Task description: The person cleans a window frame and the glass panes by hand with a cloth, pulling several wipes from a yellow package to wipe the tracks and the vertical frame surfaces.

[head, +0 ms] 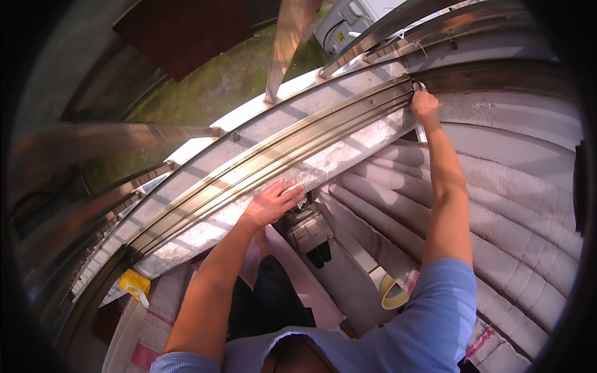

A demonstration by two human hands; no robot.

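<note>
My left hand (275,204) lies flat with spread fingers on the inner ledge of a windowsill (333,156), holding nothing. At the upper right, my right hand (424,105) is closed around a small pale object (419,86) at the corner of the metal window track (275,161), where it meets the dark side frame. What that object is cannot be made out. The grooved track runs diagonally from lower left to upper right. A yellow packet with a white nozzle or handle (135,284) sits at the sill's lower left end.
Metal bars (284,51) stand outside the window, with a white appliance-like unit (350,28) beyond them. Quilted padded fabric (466,200) spreads at the right. Below the sill are a pale box-like item (311,231) and a roll of tape (393,293).
</note>
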